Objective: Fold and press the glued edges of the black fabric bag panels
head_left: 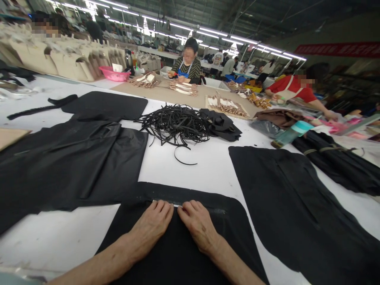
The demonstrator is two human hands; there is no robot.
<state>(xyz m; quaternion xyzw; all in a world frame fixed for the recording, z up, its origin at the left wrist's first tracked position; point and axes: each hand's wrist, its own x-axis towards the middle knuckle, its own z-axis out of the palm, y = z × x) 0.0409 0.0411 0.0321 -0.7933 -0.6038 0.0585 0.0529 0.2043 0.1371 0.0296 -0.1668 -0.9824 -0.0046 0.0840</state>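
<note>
A black fabric panel [178,253] lies on the white table [208,166] right in front of me. My left hand [150,227] and my right hand [197,223] rest side by side on it, palms down. Their fingertips press at a folded strip along the panel's far edge [166,194], where a thin pale line shows between the hands. The fingers look stretched out flat, holding nothing.
More black panels lie to the left [68,166], right [297,209] and far left [103,105]. A tangle of black strips [175,124] sits mid-table beside a teal bottle [292,132]. People work across the table behind tan pieces [225,105] and a pink bowl [114,74].
</note>
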